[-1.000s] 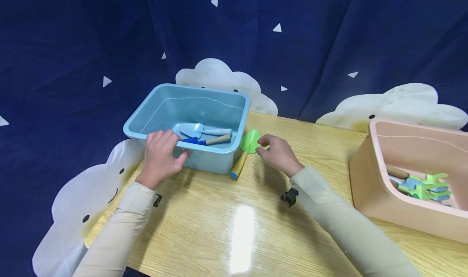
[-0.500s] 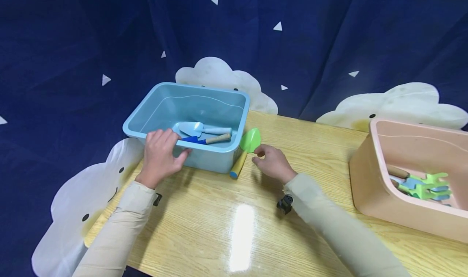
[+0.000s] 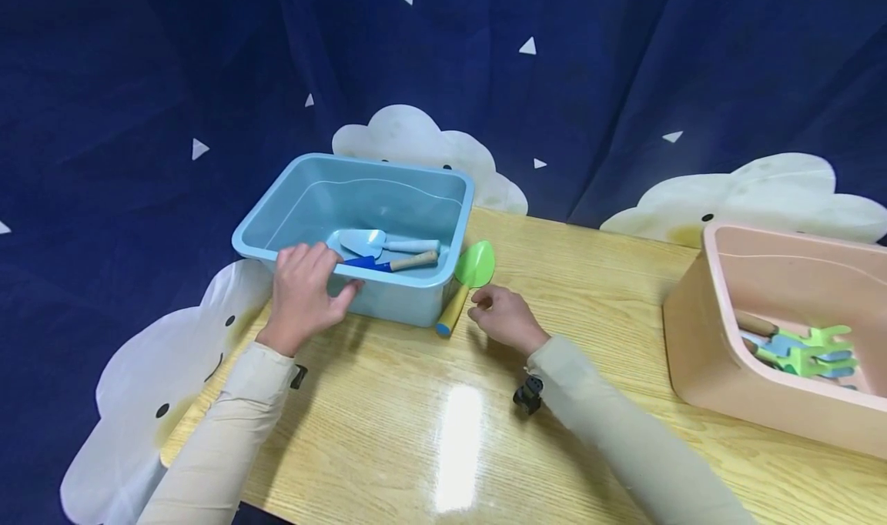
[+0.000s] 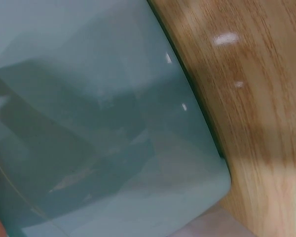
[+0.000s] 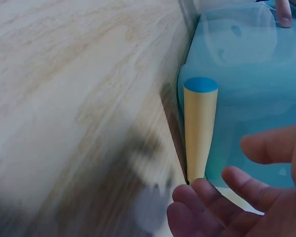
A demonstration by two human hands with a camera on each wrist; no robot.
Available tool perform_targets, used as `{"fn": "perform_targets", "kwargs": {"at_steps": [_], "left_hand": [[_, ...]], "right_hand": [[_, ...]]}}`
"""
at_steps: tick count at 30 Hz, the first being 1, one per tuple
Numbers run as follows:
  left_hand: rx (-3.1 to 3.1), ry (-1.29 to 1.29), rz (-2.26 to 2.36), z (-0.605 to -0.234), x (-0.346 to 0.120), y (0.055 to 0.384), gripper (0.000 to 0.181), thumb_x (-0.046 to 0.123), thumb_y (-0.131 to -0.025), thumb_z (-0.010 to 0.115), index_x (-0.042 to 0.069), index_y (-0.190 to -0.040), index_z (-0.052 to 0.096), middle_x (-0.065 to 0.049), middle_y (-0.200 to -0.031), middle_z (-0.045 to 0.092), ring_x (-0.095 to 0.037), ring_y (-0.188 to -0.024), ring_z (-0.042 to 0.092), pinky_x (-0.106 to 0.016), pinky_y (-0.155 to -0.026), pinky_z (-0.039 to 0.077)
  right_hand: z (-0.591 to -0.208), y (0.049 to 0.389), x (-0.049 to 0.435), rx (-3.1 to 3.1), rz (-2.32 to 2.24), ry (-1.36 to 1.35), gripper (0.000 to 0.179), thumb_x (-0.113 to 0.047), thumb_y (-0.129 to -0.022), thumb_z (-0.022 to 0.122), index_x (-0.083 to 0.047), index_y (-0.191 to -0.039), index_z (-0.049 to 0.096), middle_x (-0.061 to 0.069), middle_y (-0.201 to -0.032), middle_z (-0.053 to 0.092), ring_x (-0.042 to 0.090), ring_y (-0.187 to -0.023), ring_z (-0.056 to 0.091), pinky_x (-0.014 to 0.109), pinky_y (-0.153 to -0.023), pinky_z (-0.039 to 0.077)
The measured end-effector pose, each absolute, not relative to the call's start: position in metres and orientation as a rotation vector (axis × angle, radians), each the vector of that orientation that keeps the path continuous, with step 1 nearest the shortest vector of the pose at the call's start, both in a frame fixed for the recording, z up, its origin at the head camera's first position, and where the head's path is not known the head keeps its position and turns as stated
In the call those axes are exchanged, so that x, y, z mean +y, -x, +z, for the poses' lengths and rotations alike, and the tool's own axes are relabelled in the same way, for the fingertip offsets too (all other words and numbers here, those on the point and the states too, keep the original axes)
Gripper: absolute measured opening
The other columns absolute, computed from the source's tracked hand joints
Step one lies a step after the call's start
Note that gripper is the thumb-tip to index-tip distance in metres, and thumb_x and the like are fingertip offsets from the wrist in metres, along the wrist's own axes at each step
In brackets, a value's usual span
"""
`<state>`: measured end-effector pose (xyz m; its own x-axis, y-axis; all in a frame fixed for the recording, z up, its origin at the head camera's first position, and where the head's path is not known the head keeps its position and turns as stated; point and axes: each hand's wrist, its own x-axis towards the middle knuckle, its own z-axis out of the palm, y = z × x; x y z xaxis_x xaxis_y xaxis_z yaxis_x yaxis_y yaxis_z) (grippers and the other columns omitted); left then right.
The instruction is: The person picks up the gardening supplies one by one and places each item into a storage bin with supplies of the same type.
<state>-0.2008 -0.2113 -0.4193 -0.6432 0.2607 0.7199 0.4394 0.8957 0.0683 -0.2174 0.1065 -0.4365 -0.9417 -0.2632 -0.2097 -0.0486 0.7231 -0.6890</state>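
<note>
My left hand [image 3: 301, 298] holds the front rim of a blue plastic tub [image 3: 398, 303], fingers over the edge and thumb outside. In the left wrist view the tub's wall [image 4: 138, 123] fills most of the picture. Against the tub's right side leans a trowel with a green blade [image 3: 476, 263] and a yellow, blue-ended handle. Just right of that handle hovers my right hand [image 3: 504, 319], fingers loosely bent and nothing in them. The right wrist view has the handle [image 5: 200, 131] just beyond the fingertips, a gap showing between thumb and fingers.
Inside the tub lie a light blue trowel [image 3: 363, 242] and a dark blue tool with a wooden handle [image 3: 416, 261]. At the right of the wooden table [image 3: 374, 417] stands a pink tub [image 3: 700, 348] with several green and blue hand forks [image 3: 818, 352]. A dark blue curtain hangs behind.
My right hand has moved from beside the green blade, down and left toward the trowel's handle. My left hand has stayed on the rim.
</note>
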Motion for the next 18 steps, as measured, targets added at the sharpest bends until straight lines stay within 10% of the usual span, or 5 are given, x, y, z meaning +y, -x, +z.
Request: {"fn": "perform_targets", "kwargs": {"at_steps": [18], "left_hand": [[-2.306,0.504,-0.307,-0.419,-0.211,0.202,0.036,0.039,-0.079,0.068,0.006,-0.086,0.059,-0.008,-0.077,0.059,-0.03,-0.071,0.052,-0.046,-0.076,0.04]], "right_hand": [[-0.455,0.222,0.092,2.007,-1.634,-0.232,0.058,-0.016,-0.095,0.057,-0.003,-0.147,0.035,0.016,-0.116,0.065,0.02,-0.086,0.07,0.033,-0.074,0.06]]}}
